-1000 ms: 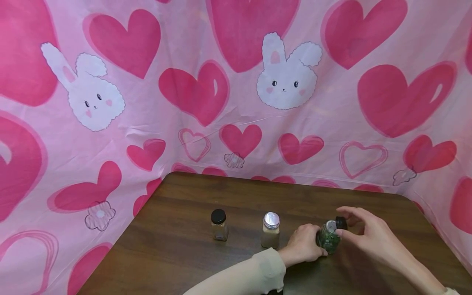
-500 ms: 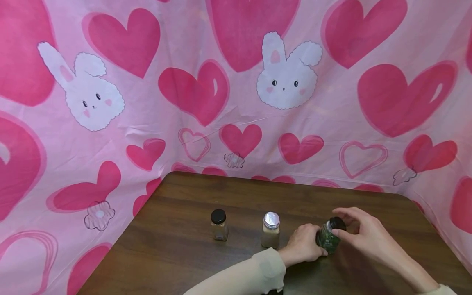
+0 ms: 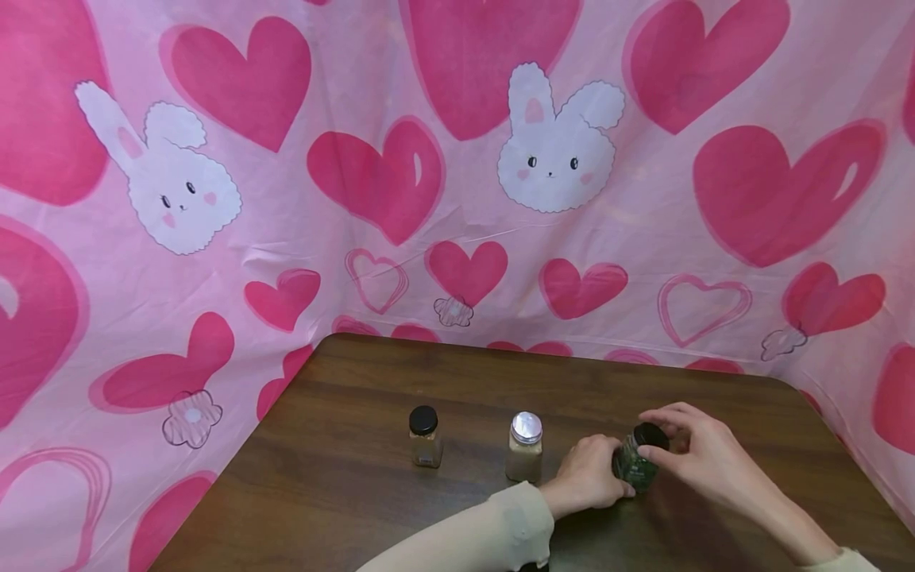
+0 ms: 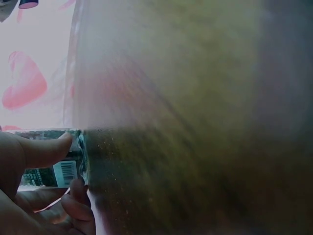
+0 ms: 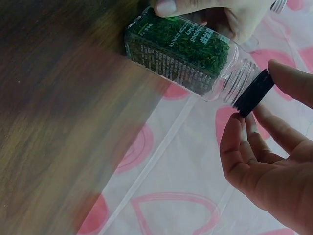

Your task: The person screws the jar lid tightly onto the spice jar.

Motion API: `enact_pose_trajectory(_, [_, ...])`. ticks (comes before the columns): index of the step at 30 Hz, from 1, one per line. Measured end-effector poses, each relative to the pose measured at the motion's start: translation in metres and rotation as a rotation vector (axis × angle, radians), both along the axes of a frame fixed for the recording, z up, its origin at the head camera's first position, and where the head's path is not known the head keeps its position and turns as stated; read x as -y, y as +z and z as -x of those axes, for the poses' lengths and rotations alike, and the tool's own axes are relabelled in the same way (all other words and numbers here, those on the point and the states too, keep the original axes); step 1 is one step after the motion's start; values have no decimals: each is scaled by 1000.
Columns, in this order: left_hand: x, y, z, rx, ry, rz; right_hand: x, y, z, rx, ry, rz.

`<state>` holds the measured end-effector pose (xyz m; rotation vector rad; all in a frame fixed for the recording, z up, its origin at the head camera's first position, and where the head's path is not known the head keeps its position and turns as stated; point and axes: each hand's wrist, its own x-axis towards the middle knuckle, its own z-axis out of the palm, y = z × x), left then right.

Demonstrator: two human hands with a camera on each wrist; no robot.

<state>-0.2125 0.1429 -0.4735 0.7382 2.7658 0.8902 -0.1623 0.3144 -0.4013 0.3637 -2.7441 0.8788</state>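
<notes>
A clear jar of chopped parsley (image 5: 178, 51) stands on the wooden table at the right, and my left hand (image 3: 589, 473) grips its body between thumb and fingers. My right hand (image 3: 704, 457) pinches a black lid (image 5: 254, 93) by its edge. The lid sits over the jar's threaded neck, slightly tilted, with some thread showing below it. In the left wrist view, part of the jar (image 4: 49, 161) with a barcode label shows between my thumb and fingers. Left of my left hand is a jar with a silvery top (image 3: 526, 449), holding beige contents.
Farther left on the brown table (image 3: 343, 477) stands a small jar with a black lid (image 3: 425, 437). A pink cloth (image 3: 465, 214) with hearts and rabbits hangs around the table's edges. A small dark thing (image 3: 532, 566) shows at the bottom, below the left sleeve.
My right hand has brought the black lid left and down from beside the jar's mouth onto it, covering the pale top. My left hand keeps its grip on the jar.
</notes>
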Motion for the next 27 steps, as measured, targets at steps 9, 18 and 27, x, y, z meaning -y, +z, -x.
enact_pose_trajectory(9, [0,-1,1,10,-1,-9,1,1,2,14,3,-27])
enact_pose_trajectory(18, [1,-1,0,34,-7,-26,2,0,3,9,20,-41])
enact_pose_trajectory(27, [1,0,0,15,-3,-28,3,-1,4,0,38,-41])
